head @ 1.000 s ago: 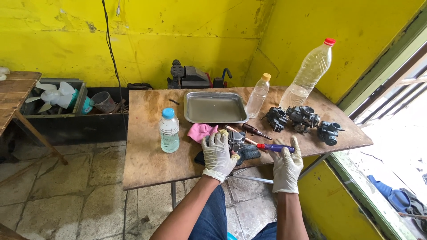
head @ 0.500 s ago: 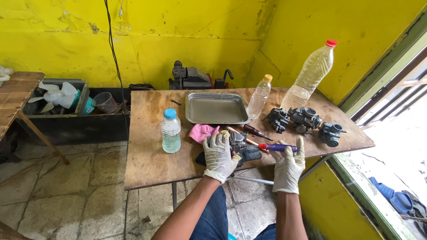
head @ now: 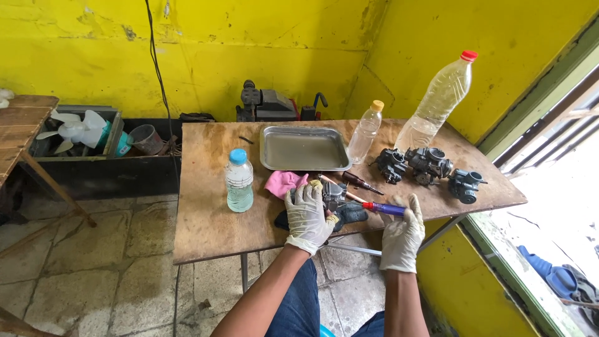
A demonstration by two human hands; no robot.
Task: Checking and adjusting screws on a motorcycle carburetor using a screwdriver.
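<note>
Gloved left hand (head: pixel 309 215) around knobbly metal carburetor (head: pixel 335 195), right hand (head: pixel 402 234) (latex-clad) gripping slim screwdriver (head: pixel 373 206).

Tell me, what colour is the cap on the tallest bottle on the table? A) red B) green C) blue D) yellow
A: the tall clear bottle leaning at the back right of the table has a red cap, while the smaller bottles have blue and yellow ones.
</note>
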